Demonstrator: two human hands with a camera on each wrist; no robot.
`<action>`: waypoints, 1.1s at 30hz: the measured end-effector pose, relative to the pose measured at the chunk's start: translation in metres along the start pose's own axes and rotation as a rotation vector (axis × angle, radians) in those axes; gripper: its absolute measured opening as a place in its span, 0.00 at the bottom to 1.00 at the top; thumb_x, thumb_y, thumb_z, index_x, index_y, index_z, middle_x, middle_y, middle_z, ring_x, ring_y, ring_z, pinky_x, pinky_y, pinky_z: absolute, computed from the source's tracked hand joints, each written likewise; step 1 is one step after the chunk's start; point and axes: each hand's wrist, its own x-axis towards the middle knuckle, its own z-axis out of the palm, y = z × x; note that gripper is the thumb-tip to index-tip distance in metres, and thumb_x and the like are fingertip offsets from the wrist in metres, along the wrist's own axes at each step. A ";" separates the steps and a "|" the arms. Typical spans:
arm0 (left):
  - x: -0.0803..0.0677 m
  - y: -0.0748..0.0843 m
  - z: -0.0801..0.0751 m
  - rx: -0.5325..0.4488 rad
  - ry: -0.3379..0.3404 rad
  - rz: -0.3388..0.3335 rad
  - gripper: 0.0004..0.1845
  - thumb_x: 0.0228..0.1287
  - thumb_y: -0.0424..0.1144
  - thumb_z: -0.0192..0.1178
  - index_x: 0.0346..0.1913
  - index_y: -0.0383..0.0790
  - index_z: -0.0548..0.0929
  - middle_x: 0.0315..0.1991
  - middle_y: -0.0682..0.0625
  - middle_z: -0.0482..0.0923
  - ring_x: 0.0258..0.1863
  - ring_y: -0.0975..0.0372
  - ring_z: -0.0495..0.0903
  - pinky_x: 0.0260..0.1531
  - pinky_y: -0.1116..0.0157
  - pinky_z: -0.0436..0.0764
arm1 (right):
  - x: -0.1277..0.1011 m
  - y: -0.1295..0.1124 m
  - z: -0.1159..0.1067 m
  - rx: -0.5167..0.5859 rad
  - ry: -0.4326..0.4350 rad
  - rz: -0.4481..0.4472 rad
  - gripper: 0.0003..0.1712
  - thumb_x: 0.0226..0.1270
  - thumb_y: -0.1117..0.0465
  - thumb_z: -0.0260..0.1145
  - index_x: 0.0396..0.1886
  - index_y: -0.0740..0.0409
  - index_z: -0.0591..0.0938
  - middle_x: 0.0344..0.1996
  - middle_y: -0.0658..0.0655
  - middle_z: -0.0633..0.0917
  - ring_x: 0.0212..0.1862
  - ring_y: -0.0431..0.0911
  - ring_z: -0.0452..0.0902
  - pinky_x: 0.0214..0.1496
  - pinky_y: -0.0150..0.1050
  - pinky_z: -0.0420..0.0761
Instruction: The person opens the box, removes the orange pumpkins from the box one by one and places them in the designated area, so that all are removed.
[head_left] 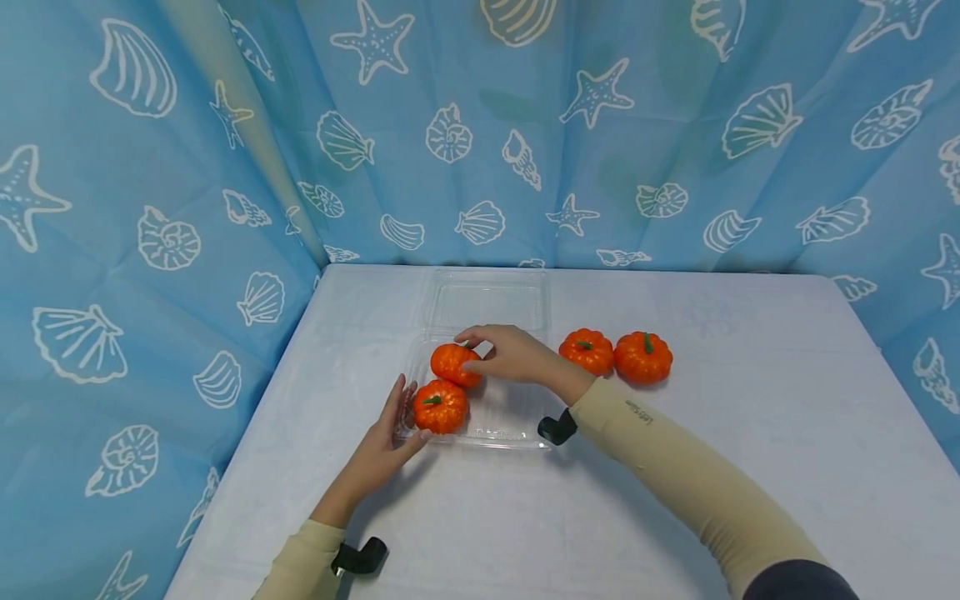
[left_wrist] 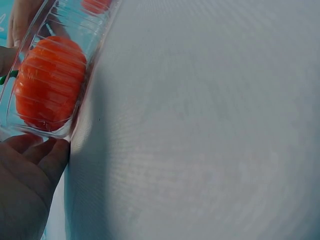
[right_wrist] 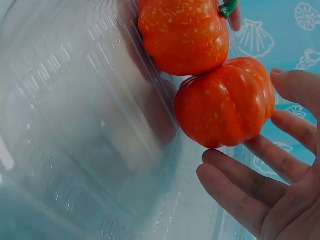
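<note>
A clear tray (head_left: pixel 517 433) is lying open on the bench (head_left: pixel 750 467), its lid (head_left: pixel 487 300) folded back toward the curtain (head_left: pixel 150 208). Two pumpkins are sitting inside it at its left end, touching each other: the near pumpkin (head_left: pixel 440 406) by the front corner and the far pumpkin (head_left: pixel 454 363) just behind it.

The right hand (head_left: pixel 510 354) is reaching across the tray from the right and resting over the far pumpkin. Its fingers (right_wrist: pixel 260 182) are loosely spread, only lightly curved; the wrist view is showing them open beside the fruit, touching rather than clamping, so nothing is truly gripped.

The left hand (head_left: pixel 386 442) is lying flat against the tray's left front corner, fingers (left_wrist: pixel 47 155) straight and pressing on the plastic wall, steadying it. The near pumpkin is sitting just beyond that wall from them.

Two spare pumpkins (head_left: pixel 615 354) are waiting on the bench just right of the tray, side by side, right of the right hand and nearer to it than to the left.
</note>
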 end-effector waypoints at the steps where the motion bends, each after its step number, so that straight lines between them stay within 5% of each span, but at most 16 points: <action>1: 0.000 0.000 0.000 0.001 0.001 0.002 0.52 0.69 0.48 0.65 0.83 0.46 0.41 0.80 0.42 0.53 0.78 0.47 0.57 0.73 0.43 0.57 | 0.001 0.000 0.001 0.000 -0.005 0.005 0.30 0.69 0.50 0.70 0.69 0.47 0.77 0.59 0.55 0.82 0.54 0.49 0.83 0.59 0.43 0.83; 16: 0.001 0.000 0.002 0.005 0.008 0.017 0.52 0.69 0.48 0.66 0.83 0.45 0.41 0.80 0.42 0.55 0.77 0.46 0.58 0.73 0.44 0.58 | 0.000 -0.009 0.005 -0.119 0.028 0.005 0.30 0.66 0.56 0.73 0.67 0.52 0.78 0.56 0.56 0.84 0.57 0.50 0.80 0.62 0.46 0.80; 27: 0.000 0.000 0.002 0.038 0.020 0.017 0.52 0.69 0.46 0.66 0.83 0.45 0.41 0.80 0.43 0.55 0.78 0.47 0.56 0.74 0.43 0.55 | -0.018 0.002 -0.004 -0.181 0.034 -0.030 0.28 0.65 0.59 0.73 0.65 0.52 0.78 0.55 0.54 0.82 0.52 0.48 0.80 0.56 0.42 0.83; 33: -0.001 0.001 0.002 0.062 0.022 -0.002 0.52 0.68 0.49 0.66 0.83 0.46 0.41 0.80 0.44 0.55 0.78 0.46 0.55 0.74 0.41 0.54 | -0.031 0.001 -0.011 -0.242 0.024 -0.029 0.28 0.66 0.60 0.73 0.66 0.51 0.79 0.57 0.55 0.81 0.56 0.50 0.78 0.62 0.46 0.80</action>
